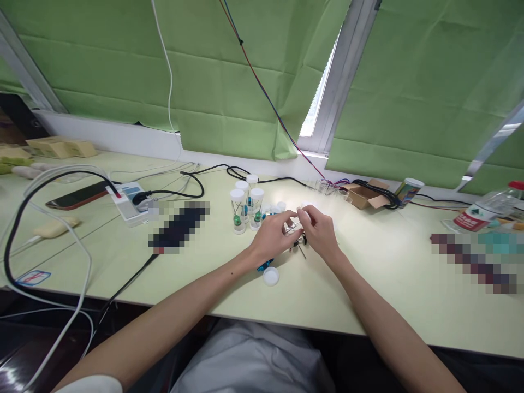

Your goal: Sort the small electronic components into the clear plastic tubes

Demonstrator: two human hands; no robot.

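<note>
My left hand (272,236) and my right hand (321,232) meet above the table. The curled fingers of my left hand are around a small clear tube (291,228), partly hidden by them. At its upper end, my right hand pinches a white cap (303,214). Thin dark metal parts (301,240) lie below the hands, too small to make out. Near my left wrist are a blue part (265,265) and a loose white lid (271,276). Several capped clear tubes (237,210) stand upright to the left, with green or blue pieces inside.
A white power strip (130,203) and a pixelated dark object (180,228) lie left, among cables. Behind on the right stand an open cardboard box (364,195), a printed canister (409,191) and clear cups (327,188). A red-capped bottle (477,215) lies far right.
</note>
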